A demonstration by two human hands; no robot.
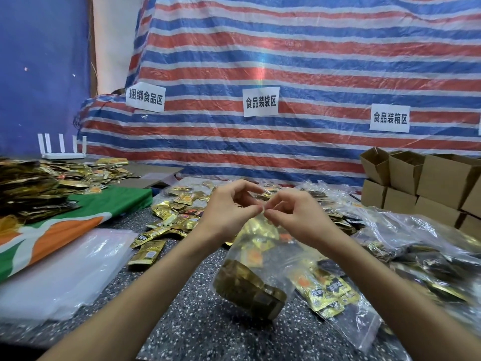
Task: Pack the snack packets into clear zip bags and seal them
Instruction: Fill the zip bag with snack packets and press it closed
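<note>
Left hand [229, 207] and right hand [295, 213] pinching the top of the clear zip bag [261, 256], bag hanging under the fingertips [256, 209], gold snack packets [247, 287] inside

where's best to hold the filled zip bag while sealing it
Probably pinch the zip bag by its top zip strip, coming from above, as the left hand and right hand do: the snack packets weigh down the bottom, so it hangs from that edge.
</note>
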